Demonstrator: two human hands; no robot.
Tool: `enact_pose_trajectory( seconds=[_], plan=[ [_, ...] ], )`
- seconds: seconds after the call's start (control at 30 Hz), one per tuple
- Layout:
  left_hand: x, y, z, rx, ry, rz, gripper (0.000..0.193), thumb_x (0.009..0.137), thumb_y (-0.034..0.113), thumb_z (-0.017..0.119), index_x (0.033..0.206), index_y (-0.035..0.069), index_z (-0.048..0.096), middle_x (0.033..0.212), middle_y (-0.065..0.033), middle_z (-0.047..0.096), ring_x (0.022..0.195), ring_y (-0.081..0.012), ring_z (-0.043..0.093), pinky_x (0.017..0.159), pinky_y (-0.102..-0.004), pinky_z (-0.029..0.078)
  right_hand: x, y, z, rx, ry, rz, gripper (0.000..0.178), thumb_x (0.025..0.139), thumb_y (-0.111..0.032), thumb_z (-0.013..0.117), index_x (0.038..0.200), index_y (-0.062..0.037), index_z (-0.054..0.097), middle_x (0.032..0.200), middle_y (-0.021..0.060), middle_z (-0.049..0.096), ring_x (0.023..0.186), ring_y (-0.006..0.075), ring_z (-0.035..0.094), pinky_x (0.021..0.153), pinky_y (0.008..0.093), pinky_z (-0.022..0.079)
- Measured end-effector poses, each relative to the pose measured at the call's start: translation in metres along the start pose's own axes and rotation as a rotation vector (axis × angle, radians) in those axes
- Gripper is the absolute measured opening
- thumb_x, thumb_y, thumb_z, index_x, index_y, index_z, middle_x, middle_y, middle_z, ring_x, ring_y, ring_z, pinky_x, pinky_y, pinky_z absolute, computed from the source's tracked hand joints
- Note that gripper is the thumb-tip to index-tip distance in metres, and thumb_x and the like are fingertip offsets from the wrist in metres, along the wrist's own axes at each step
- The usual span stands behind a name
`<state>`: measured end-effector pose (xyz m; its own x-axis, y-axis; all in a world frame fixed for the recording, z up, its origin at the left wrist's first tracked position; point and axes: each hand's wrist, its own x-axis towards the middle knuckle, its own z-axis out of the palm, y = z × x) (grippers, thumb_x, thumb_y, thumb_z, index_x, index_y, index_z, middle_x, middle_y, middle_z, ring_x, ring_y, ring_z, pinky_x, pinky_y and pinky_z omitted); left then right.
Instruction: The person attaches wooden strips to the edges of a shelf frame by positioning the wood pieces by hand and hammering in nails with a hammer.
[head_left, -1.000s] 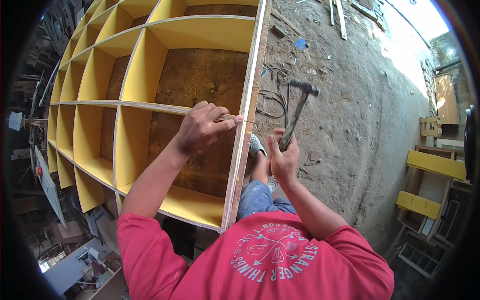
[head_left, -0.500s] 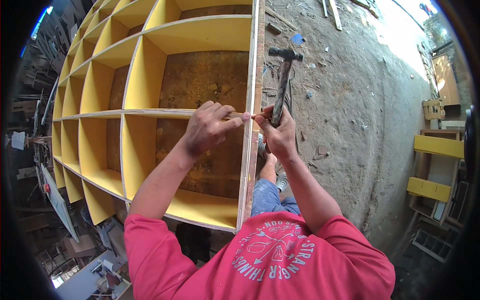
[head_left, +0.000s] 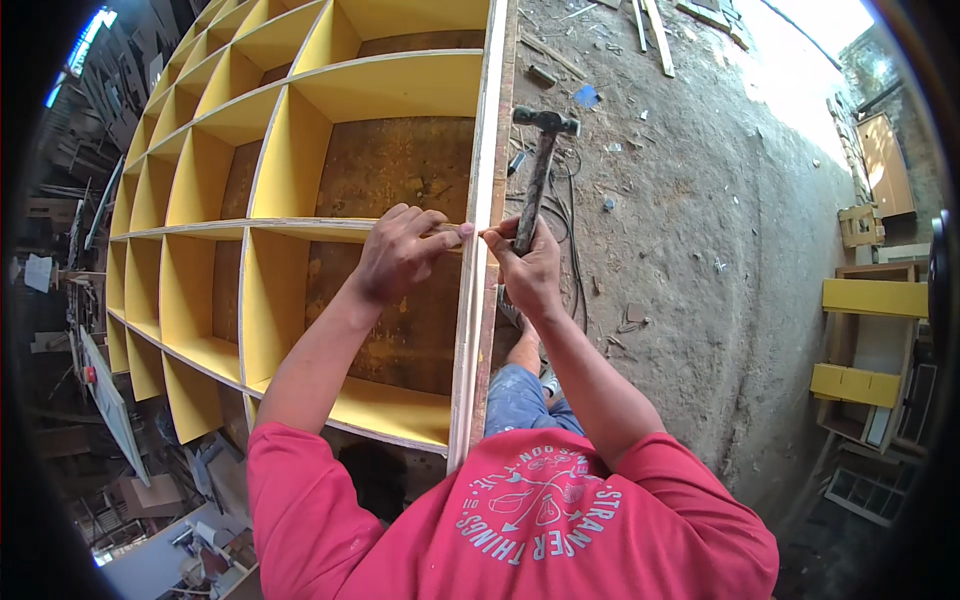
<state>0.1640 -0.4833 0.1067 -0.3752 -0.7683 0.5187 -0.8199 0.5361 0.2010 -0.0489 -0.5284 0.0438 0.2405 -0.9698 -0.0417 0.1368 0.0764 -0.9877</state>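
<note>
My right hand [head_left: 528,262] is closed round the wooden handle of a hammer [head_left: 541,165], whose dark metal head points away from me. Its thumb and a fingertip meet close to the outer edge board [head_left: 484,150] of a large yellow shelf unit [head_left: 405,75]. Over the divider [head_left: 290,228] that meets this board, my left hand [head_left: 398,252] has its fingers curled, with the index fingertip reaching the board. The two hands' fingertips nearly meet across that edge. Anything small between them is too hidden to make out.
The dusty floor [head_left: 690,300] to the right carries wood scraps, a blue scrap [head_left: 587,96] and a dark cable [head_left: 575,230]. At the far right stands a wooden frame with yellow panels [head_left: 875,297]. Boards and clutter lie left of the unit, including a white panel [head_left: 112,405].
The shelf edge, both hands and the hammer have shifted slightly left in the picture. Both hands keep about the same place on the edge, and the hammer stays in my right hand.
</note>
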Motion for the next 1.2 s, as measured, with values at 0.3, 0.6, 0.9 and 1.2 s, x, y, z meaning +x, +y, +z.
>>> enact_pose_trajectory(
  seconds=[0.3, 0.6, 0.9, 1.2],
  plan=[
    [-0.008, -0.002, 0.003, -0.004, 0.028, 0.013, 0.048, 0.082, 0.002, 0.077, 0.125, 0.023, 0.074, 0.094, -0.0011, 0.072, 0.077, -0.0231, 0.064, 0.069, -0.0373, 0.047, -0.074, -0.016, -0.037, 0.153, 0.107, 0.101, 0.043, 0.117, -0.041, 0.04, 0.115, -0.0011, 0.057, 0.067, -0.0026, 0.047, 0.042, 0.0065, 0.041, 0.037, 0.0247, 0.036],
    [0.001, 0.006, -0.001, 0.008, -0.025, 0.009, 0.041, 0.082, 0.005, 0.079, 0.12, 0.021, 0.075, 0.091, -0.0019, 0.071, 0.077, -0.0246, 0.064, 0.071, -0.0377, 0.048, -0.156, -0.004, -0.006, 0.166, 0.065, 0.233, 0.041, 0.118, -0.04, 0.038, 0.112, -0.0022, 0.053, 0.068, -0.0005, 0.044, 0.043, 0.0087, 0.041, 0.038, 0.0251, 0.037],
    [0.001, 0.005, 0.001, 0.016, 0.026, 0.016, 0.03, 0.087, 0.012, 0.079, 0.115, 0.022, 0.077, 0.084, 0.0004, 0.068, 0.072, -0.0227, 0.063, 0.069, -0.0373, 0.048, -0.152, 0.002, 0.003, 0.303, 0.139, 0.239, 0.031, 0.117, -0.038, 0.041, 0.106, -0.01, 0.049, 0.065, -0.0026, 0.046, 0.046, 0.008, 0.046, 0.039, 0.026, 0.041],
    [-0.005, 0.007, -0.002, 0.011, -0.011, 0.002, 0.031, 0.084, 0.009, 0.082, 0.113, 0.016, 0.077, 0.093, -0.0022, 0.073, 0.075, -0.0248, 0.064, 0.072, -0.0382, 0.049, -0.153, 0.004, 0.002, 0.27, 0.197, 0.225, 0.035, 0.116, -0.039, 0.044, 0.1, -0.01, 0.053, 0.069, -0.0022, 0.051, 0.052, 0.008, 0.046, 0.042, 0.0261, 0.04]
  ],
)
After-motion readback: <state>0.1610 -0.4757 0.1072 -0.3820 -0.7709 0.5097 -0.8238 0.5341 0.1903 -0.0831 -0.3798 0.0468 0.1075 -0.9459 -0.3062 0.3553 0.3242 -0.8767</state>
